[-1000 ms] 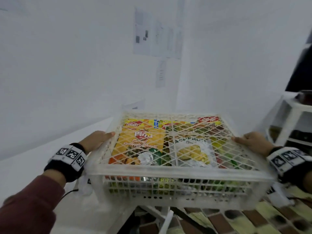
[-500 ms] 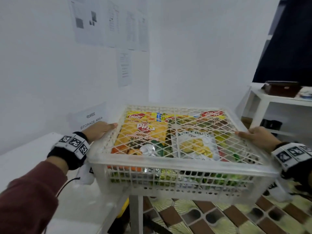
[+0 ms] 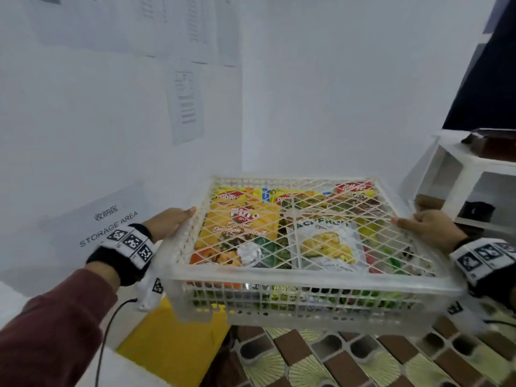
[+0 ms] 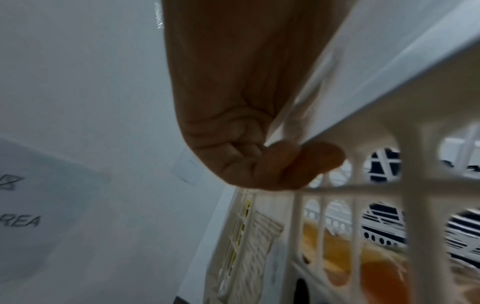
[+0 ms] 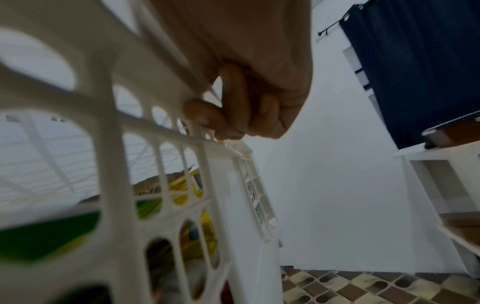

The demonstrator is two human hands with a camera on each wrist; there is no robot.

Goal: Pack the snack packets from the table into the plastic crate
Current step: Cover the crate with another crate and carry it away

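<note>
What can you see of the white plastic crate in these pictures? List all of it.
The plastic crate is whitish, translucent and rectangular, with latticed walls and a diamond-mesh lid over it. It is held roughly level in the air above the tiled floor. The left hand and right hand grip its side rims, fingers curled under them. Snack packets lie flat inside, in yellow, orange, green and white.

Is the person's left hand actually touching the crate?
Touching. In the left wrist view the left hand curls its fingers under the rim of the plastic crate; the head view shows its thumb lying on top of that rim.
</note>
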